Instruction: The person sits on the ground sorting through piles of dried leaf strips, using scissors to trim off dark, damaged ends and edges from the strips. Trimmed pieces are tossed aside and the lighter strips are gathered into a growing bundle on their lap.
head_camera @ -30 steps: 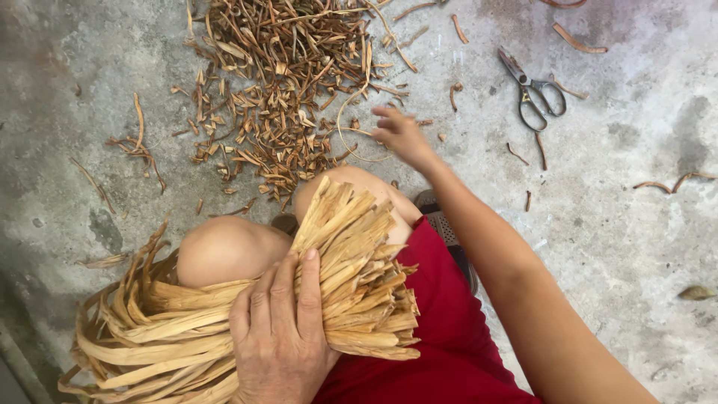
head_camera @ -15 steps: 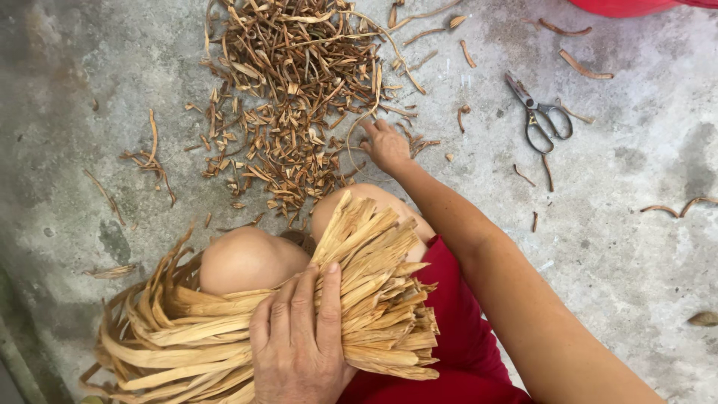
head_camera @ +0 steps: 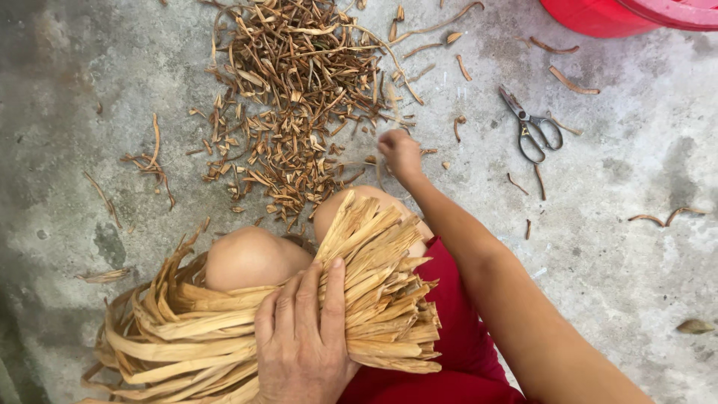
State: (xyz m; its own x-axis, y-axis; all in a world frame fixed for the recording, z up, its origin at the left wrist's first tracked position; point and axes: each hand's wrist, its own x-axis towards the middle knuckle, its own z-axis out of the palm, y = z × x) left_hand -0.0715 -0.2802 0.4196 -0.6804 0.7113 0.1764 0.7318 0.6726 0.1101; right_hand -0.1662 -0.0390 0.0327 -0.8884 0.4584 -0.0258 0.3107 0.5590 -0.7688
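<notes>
Nearby, scissors (head_camera: 532,127) lie beyond brown trimmings (head_camera: 292,97); left hand (head_camera: 303,340) fingers grip pale strips (head_camera: 224,329).

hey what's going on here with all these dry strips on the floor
A person sits on a concrete floor. Their left hand presses down on a bundle of pale dry strips lying across their knees. Their right hand reaches out to the edge of a pile of brown trimmed scraps, fingers curled at the loose pieces. A pair of scissors lies untouched to the right, near a red tub.
</notes>
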